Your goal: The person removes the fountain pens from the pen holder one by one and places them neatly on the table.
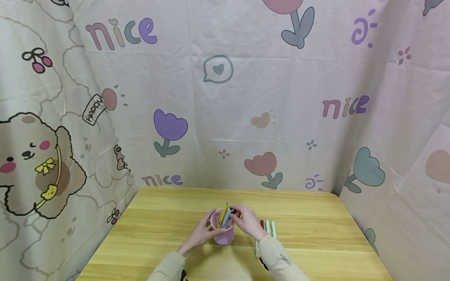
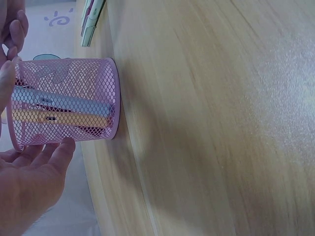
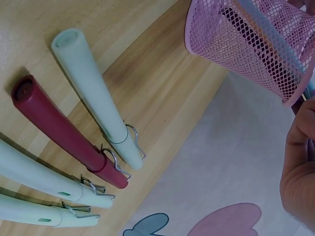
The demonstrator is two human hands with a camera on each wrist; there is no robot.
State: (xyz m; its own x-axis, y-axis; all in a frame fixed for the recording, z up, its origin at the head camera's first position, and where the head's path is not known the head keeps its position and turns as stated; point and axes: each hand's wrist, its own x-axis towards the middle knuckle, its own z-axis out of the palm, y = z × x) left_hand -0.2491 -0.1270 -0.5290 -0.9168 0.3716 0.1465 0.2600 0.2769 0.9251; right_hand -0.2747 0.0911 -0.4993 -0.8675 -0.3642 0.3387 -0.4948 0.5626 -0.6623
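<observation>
A pink mesh pen holder (image 1: 225, 238) stands on the table, with a yellow pen (image 1: 223, 217) and a light blue pen (image 1: 227, 217) slanting inside it. My left hand (image 1: 203, 234) holds the holder near its rim, thumb on the near side and fingers around the far side. At the rim's right, my right hand (image 1: 248, 222) pinches a dark red pen (image 1: 234, 212) whose lower part is inside the holder. Through the mesh in the right wrist view, this dark pen (image 3: 251, 42) shows beside the blue one. Fingers partly cover its upper end.
To the right on the wooden table (image 1: 158, 226) lie several loose pens: a dark red pen (image 3: 64, 128) and mint-green pens (image 3: 93, 88) with metal clips. The right forearm covers part of them. A printed curtain (image 1: 225, 117) hangs behind the table.
</observation>
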